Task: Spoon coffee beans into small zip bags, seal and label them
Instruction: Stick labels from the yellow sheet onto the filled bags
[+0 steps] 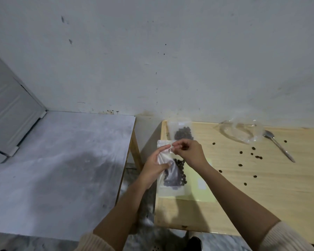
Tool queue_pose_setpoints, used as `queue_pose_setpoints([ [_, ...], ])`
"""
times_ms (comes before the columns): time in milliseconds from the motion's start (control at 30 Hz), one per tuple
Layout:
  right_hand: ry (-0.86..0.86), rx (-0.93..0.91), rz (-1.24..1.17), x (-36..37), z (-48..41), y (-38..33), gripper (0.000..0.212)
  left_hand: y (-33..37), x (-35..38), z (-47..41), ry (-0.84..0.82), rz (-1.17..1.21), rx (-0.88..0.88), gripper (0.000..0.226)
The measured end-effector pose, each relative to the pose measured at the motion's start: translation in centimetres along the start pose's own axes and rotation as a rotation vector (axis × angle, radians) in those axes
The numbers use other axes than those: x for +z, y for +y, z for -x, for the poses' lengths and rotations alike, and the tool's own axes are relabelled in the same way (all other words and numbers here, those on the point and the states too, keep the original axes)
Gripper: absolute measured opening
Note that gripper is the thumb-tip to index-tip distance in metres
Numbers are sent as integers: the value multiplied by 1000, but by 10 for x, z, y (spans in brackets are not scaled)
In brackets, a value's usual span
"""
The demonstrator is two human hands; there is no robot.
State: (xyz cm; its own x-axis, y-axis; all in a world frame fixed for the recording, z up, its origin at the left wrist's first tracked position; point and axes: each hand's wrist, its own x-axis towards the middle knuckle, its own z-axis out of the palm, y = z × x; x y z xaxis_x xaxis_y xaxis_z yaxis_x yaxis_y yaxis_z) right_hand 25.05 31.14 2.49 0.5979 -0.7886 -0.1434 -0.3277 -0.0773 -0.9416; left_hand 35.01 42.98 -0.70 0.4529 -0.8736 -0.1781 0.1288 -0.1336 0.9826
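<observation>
Pale wood table (261,187); left hand (153,169), right hand (188,153) grip pinched shut on crinkly clear zip bag (169,191)

Grey table (62,169) on left is bare, free to cross. Wood table (261,196): near-right open; loose beans (252,153), spoon (279,147), crumpled plastic (241,132) block far right, filled bag (182,132) prob. leans on wall at back

Two filled zip bags (170,171) (182,130); one spoon (277,144); one empty clear bag (240,131); about eleven loose beans (253,148).
</observation>
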Motion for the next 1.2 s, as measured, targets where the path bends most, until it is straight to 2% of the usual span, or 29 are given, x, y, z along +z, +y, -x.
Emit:
queue_pose_setpoints([
  [333,96,-3,16,1,3,-1,13,4,10,-4,2,34,-2,57],
  [767,118,-89,142,0,1,5,10,5,13,-6,8,46,-9,61],
  [967,174,-56,138,3,2,4,11,6,16,-9,12,41,4,63],
  [1033,224,-36,204,4,2,4,20,6,16,-10,21,43,2,62],
  [1100,285,-1,263,0,-2,7,47,6,16,-11,35,55,-7,60],
  [1167,284,72,215,-7,-8,8,73,8,16,-13,46,77,-18,59],
  [1200,251,123,141,-12,-10,8,78,10,18,-15,51,94,-21,57],
])
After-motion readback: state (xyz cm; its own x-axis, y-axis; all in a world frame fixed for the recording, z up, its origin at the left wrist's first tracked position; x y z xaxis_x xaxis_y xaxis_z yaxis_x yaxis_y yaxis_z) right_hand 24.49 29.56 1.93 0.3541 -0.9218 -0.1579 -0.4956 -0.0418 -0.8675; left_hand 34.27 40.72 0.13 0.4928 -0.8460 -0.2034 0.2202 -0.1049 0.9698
